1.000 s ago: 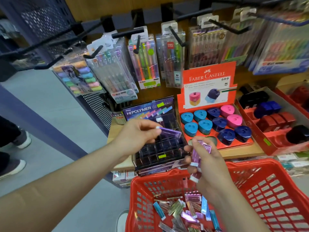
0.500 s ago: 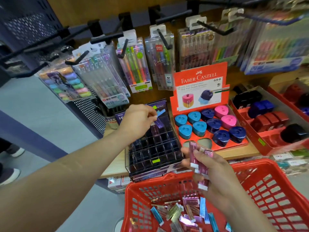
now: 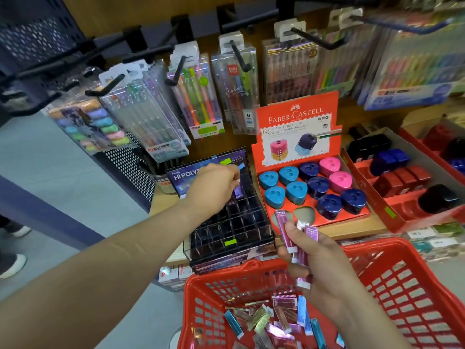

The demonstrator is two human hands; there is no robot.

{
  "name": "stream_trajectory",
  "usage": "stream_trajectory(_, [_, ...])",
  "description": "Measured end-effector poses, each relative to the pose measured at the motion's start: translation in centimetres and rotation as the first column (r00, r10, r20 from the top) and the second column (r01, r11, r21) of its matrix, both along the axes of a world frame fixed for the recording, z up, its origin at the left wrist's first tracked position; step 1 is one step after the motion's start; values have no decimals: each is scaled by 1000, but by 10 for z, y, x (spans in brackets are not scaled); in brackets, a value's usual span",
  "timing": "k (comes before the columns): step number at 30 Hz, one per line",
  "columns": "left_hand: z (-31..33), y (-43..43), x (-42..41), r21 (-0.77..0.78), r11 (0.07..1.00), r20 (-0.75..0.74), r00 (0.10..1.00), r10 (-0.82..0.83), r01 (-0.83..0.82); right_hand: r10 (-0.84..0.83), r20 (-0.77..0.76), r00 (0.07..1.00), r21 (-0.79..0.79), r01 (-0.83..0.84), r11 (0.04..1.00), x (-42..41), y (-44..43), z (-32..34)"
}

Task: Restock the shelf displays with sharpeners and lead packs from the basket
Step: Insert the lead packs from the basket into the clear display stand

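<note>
My left hand (image 3: 214, 183) reaches over the back rows of the dark slotted lead display (image 3: 226, 222) and pinches a purple lead pack (image 3: 237, 190), whose lower end dips into a slot. My right hand (image 3: 312, 258) holds a small bunch of pink-purple lead packs (image 3: 285, 229) above the red basket (image 3: 392, 280). Several more lead packs (image 3: 276, 321) lie loose in the basket's bottom. The red Faber-Castell sharpener box (image 3: 297, 127) stands to the right, with blue, navy and pink sharpeners (image 3: 297, 192) in it and two vacant pockets at its front left.
Pen packs (image 3: 198, 96) hang on black hooks (image 3: 239, 56) above the shelf. A second red tray (image 3: 402, 182) of dark, blue and red sharpeners sits at the right. Someone's shoes (image 3: 12, 263) stand on the grey floor at the far left.
My left hand moved from the display's middle up to its back rows and tipped the purple pack end-down into a slot. My right hand with its packs dropped slightly toward the basket.
</note>
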State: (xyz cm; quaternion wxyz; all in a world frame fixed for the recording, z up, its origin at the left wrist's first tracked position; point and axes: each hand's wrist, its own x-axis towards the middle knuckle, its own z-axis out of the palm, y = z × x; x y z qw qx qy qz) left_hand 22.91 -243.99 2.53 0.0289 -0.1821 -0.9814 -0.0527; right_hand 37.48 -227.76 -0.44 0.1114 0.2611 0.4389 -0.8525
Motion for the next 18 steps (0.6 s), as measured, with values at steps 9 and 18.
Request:
stream_trajectory(9, [0,3,-2,53,998,-35,999,30,-28,23,12,1000,-18,-23,1000,1,3,-4])
stream_trajectory(18, [12,10,-1,299,951,-63,993,102,-79,17,14,1000,-17,-16,1000,1,11,-2])
